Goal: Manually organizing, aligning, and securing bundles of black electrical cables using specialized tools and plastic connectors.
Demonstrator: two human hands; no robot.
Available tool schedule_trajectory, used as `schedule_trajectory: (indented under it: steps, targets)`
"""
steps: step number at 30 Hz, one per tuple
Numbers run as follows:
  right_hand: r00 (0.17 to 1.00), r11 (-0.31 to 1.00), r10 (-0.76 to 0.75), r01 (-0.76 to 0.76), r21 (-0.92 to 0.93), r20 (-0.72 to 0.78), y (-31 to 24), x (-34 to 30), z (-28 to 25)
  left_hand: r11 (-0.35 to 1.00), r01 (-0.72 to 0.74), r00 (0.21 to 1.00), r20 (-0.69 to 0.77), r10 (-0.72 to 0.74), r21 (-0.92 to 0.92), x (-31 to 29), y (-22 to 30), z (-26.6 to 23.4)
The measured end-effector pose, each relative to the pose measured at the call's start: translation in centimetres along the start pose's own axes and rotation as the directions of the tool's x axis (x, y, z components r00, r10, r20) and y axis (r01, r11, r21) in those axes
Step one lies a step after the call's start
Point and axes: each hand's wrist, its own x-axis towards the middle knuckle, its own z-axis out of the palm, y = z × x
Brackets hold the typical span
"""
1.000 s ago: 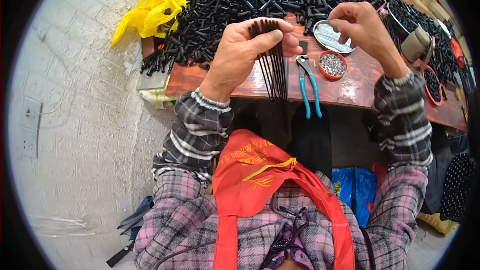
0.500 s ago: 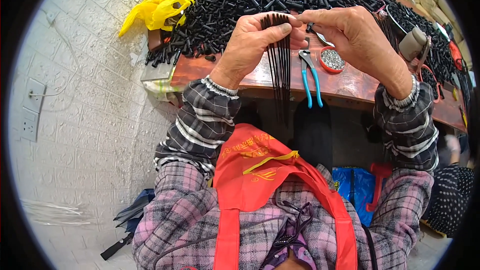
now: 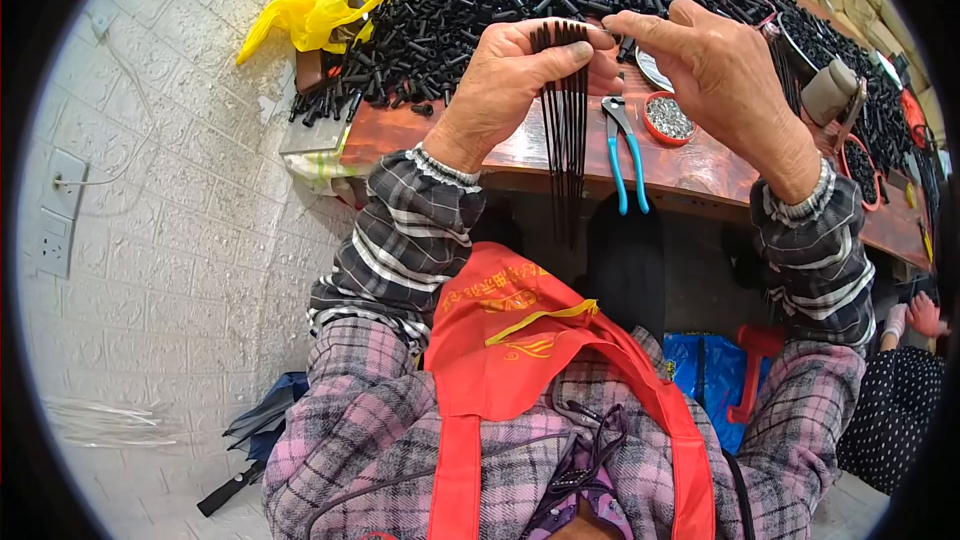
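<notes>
My left hand (image 3: 510, 80) pinches the top of a bundle of thin black rods (image 3: 566, 130) that hang straight down over the near edge of the red wooden table (image 3: 690, 175). My right hand (image 3: 715, 70) is raised beside it, thumb and forefinger touching the top ends of the rods. Whether a small piece sits between those fingers is too small to tell. A big heap of short black tubes (image 3: 480, 0) covers the table behind both hands.
Blue-handled pliers (image 3: 625, 150) lie on the table by a small red dish of metal bits (image 3: 668, 118). A yellow plastic bag (image 3: 320, 5) sits at the far left corner. Another person's hand (image 3: 925, 315) shows at the right edge.
My right hand came left from the dish area to the top of the rod bundle. The left hand stayed up, holding the rods.
</notes>
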Motion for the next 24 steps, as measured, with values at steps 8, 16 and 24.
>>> schedule_trajectory:
  steps: [8,16,24]
  targets:
    - [0.999,0.985,-0.039,0.036,-0.170,-0.015,-0.6,-0.4,0.2,1.000,-0.016,1.000,0.004,0.016,-0.017,0.2,-0.2,-0.1]
    - [0.991,0.960,-0.045,0.077,0.268,-0.125,1.1,-0.3,1.7,1.000,0.007,1.000,0.024,-0.007,-0.023,0.2,0.0,-0.2]
    - [0.991,0.972,-0.122,0.107,-0.209,-0.056,-0.6,-0.2,-0.1,1.000,0.002,1.000,0.030,-0.002,-0.025,0.2,0.2,0.0]
